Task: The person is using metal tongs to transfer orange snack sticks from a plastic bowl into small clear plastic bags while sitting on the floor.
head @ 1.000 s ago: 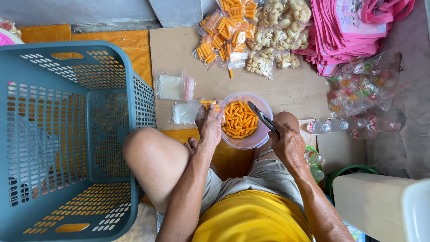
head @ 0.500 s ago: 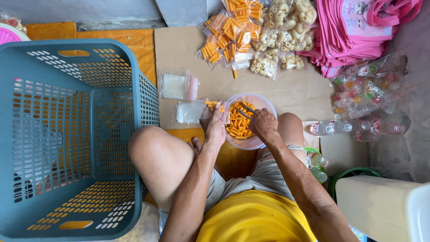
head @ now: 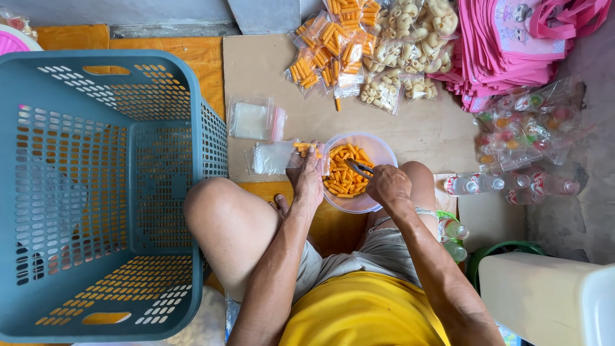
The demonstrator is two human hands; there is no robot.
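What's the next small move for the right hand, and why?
Probably lift the tongs with a few orange sticks and carry them to the bag. The right hand has the tongs down in the bowl, and the left hand holds the bag's mouth at the rim.

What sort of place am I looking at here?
Probably a home floor used for packing snacks: a person sits cross-legged at a bowl of orange snack sticks, with filled snack bags, folded pink bags and a blue basket around.

A small clear plastic bag [head: 282, 157] lay flat, holding few orange snack sticks, touching a round clear bowl [head: 371, 148] of orange sticks.
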